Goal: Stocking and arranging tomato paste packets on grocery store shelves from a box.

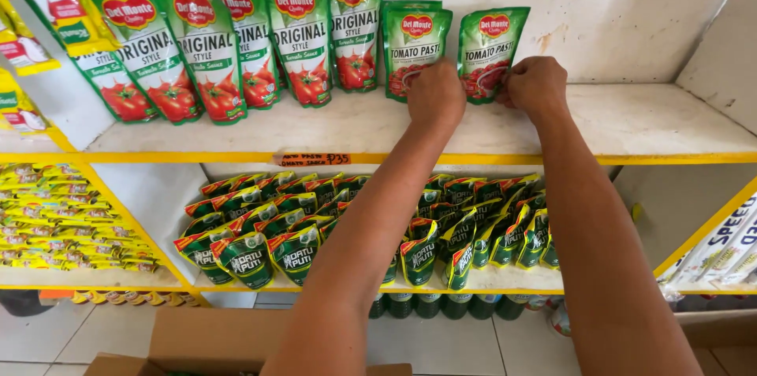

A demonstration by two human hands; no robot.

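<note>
The left hand (435,94) is closed on a small green pouch (412,43) just left of the rightmost pouch (489,46), which the right hand (536,84) pinches — both upright on the top shelf (646,120). Best to square the bases against the white wall (615,5). Below it, crowded sachets (473,226); lower still, tiled floor (63,336).

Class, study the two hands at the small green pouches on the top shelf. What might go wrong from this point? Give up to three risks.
1. The right hand touches a small green pouch standing upright with little behind it in view; a nudge may topple it.
2. The left hand is at the neighbouring pouch, which leans on a second one behind; both could tip.
3. The pouches stand back from the shelf edge, but a fallen one might slide off.
</note>
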